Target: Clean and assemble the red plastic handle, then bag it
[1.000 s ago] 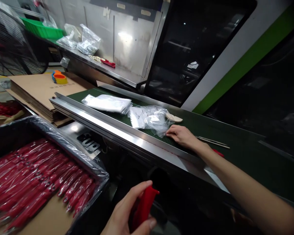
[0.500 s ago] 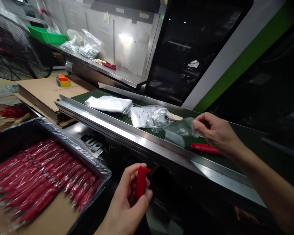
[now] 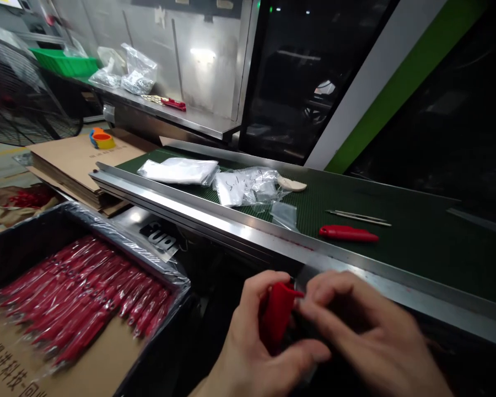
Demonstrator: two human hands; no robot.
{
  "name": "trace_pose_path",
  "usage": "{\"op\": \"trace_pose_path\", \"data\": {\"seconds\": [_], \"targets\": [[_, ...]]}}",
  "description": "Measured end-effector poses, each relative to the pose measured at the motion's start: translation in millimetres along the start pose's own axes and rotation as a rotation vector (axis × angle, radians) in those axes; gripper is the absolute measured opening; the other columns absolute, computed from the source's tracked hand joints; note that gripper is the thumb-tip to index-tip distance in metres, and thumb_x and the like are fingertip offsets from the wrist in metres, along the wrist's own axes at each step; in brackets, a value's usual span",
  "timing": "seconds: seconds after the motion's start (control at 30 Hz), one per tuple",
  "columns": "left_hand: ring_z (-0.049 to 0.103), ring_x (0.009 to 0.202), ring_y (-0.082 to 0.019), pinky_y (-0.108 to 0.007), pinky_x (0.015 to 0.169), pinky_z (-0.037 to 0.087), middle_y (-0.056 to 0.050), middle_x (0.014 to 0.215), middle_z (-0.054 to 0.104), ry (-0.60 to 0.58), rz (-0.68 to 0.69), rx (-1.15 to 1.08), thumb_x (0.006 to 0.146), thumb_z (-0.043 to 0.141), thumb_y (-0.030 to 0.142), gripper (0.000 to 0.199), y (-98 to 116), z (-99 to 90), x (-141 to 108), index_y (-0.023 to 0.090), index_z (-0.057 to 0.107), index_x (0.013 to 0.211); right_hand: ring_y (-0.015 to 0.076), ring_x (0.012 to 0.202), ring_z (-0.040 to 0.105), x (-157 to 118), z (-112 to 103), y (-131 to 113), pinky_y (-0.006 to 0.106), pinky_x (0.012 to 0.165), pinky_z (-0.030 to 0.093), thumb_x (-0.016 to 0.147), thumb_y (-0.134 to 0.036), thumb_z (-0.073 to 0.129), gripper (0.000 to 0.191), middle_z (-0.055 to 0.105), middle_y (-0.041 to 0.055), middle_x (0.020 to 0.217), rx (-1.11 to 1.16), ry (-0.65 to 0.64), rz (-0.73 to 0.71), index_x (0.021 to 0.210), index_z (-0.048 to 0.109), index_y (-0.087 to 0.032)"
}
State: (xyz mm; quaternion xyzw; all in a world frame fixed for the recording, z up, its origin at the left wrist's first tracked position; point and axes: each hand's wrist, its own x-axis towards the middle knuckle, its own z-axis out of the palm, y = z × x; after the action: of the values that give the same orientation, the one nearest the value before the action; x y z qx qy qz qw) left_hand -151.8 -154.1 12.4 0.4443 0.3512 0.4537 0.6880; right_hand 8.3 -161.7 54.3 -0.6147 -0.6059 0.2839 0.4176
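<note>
Hands meet low in frame; left hand (image 3: 248,353) grips red part (image 3: 276,320); right hand (image 3: 355,336) pinches a clear bag, barely visible, at its tip

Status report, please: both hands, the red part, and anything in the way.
Left hand grips red part. Right hand pinches at its top end, blurred. Second red part lies on belt. Nothing between the hands.

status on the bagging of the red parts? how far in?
Done: rows of bagged red parts fill much of the lined box. In hand: left hand grips one red part; right hand works at its tip. Left: one loose red part and small clear bags on the green belt.
</note>
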Motion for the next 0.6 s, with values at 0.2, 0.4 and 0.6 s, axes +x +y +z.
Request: {"op": "trace_pose_path", "data": {"seconds": [0.2,0.4,0.6], "targets": [[0.055,0.068,-0.007,-0.018,0.064,0.046,0.004,0.082,0.059,0.017,-0.225,-0.062,0.076,0.075,0.022,0.04,-16.1,-9.1,-12.8,0.023,0.051,0.107,0.014,0.07,0.064,-30.7,22.8,30.4,0.023,0.061,0.054,0.082,-0.047,0.071,0.03,0.064,0.0004,0.077,0.341,-0.25,0.365,0.077,0.057,-0.021],[0.054,0.072,-0.009,-0.022,0.071,0.047,0.005,0.082,0.056,0.087,-0.112,0.367,0.083,0.061,0.015,0.044,-33.9,-15.7,-0.7,0.027,0.043,0.122,0.0149,0.073,0.058,-43.3,22.4,49.0,0.028,0.067,0.049,0.095,-0.016,0.049,0.011,0.06,0.0037,0.083,-0.397,-0.014,-0.389,0.091,0.058,-0.019],[0.061,0.085,-0.014,-0.027,0.079,0.049,0.0,0.099,0.062,0.04,0.17,0.696,0.082,0.057,0.009,0.058,-45.0,-6.9,0.1,0.027,0.038,0.133,0.0149,0.088,0.059,-40.1,8.7,39.2,0.024,0.07,0.052,0.095,-0.027,0.056,0.017,0.06,0.0049,0.101,-0.329,-0.032,-0.352,0.112,0.057,-0.022]]}}
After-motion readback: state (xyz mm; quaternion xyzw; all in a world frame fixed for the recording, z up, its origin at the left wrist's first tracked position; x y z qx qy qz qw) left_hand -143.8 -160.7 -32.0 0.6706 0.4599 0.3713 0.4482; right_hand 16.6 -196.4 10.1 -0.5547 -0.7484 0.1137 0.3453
